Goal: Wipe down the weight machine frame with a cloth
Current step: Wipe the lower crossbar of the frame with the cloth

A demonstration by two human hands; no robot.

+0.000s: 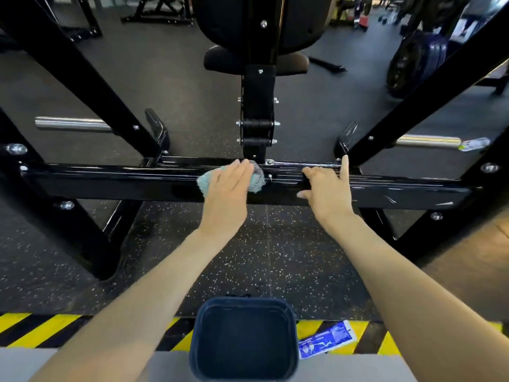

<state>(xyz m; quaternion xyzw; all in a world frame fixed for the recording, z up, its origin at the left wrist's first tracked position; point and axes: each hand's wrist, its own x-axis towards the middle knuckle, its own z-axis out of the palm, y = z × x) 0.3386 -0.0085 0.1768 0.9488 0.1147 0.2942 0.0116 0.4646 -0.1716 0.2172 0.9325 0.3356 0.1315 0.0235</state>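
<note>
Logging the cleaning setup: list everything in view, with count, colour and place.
crossbar: one, glossy black, across the middle
cloth: one, pale teal and grey, on the crossbar under the left hand
chrome pegs: two, silver, left and right behind the frame
seat pad: one, black, beyond the crossbar
weight plates: stack, dark blue, far right
bin: one, dark blue, bottom centre
packet: one, blue and white, right of the bin
hazard tape: one strip, yellow and black, near edge
left hand: one, pressing flat on the cloth
right hand: one, holding the crossbar, index finger straight
</note>
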